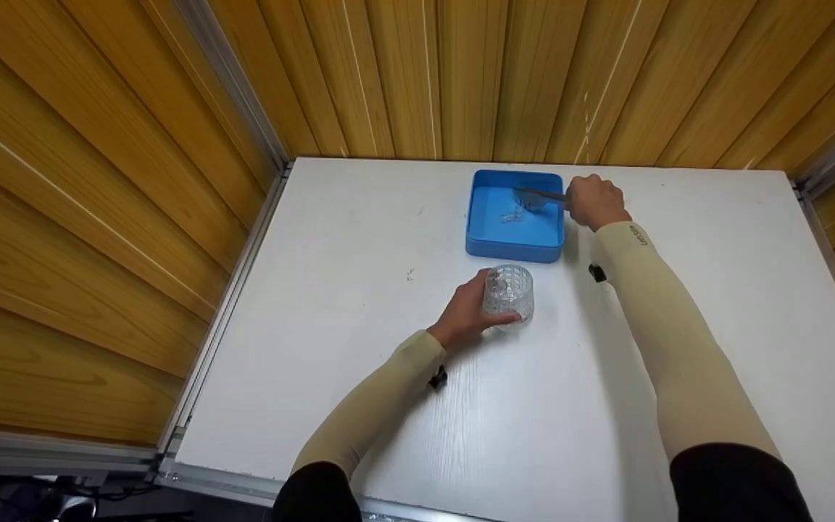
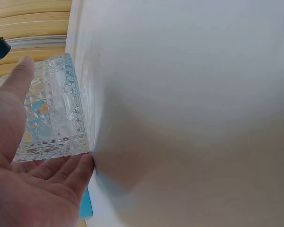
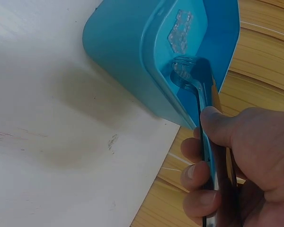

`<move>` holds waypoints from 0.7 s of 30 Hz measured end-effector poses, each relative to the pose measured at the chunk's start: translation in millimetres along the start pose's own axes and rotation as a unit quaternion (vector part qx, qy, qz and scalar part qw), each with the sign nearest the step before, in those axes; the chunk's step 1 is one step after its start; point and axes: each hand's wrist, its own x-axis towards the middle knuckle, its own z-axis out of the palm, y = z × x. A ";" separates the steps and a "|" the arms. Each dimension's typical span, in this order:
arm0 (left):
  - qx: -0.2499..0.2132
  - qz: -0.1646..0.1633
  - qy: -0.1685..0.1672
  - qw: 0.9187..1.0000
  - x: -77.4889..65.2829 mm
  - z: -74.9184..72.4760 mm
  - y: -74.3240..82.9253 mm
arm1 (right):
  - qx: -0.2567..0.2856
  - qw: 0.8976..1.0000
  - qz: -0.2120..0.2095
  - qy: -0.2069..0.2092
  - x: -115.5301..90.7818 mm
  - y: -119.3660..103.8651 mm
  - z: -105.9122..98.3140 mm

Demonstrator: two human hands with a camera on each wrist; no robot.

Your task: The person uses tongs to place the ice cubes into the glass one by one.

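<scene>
My left hand [image 1: 464, 310] grips a clear cut-patterned glass tumbler [image 1: 513, 291] upright, thumb on the near side and fingers around the far side. In the left wrist view the tumbler [image 2: 52, 113] has its base close to the table, fingertips right at the tabletop. My right hand [image 1: 596, 201] holds a pair of metal tongs [image 1: 546, 194] over the right wall of a blue square box [image 1: 513, 251]. In the right wrist view, the fork-like end of the tongs [image 3: 200, 90] reaches inside the box, beside several clear ice-like pieces [image 3: 180, 35] on its floor.
The white table [image 1: 330, 304] bears a few small specks. Wood-look panels [image 1: 461, 80] stand behind it and at both sides, with a metal frame rail [image 1: 225, 290] along the left edge. The tumbler stands just in front of the box.
</scene>
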 end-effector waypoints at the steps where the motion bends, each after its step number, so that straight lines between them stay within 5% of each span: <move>1: -0.002 -0.002 0.001 1.000 0.0 0.2 0.2 | 0.000 1.000 0.001 0.000 -0.1 -0.2 0.0; 21: 0.000 -0.002 0.003 1.000 3.2 0.1 4.2 | 0.011 1.000 0.009 0.006 -2.3 3.4 -1.4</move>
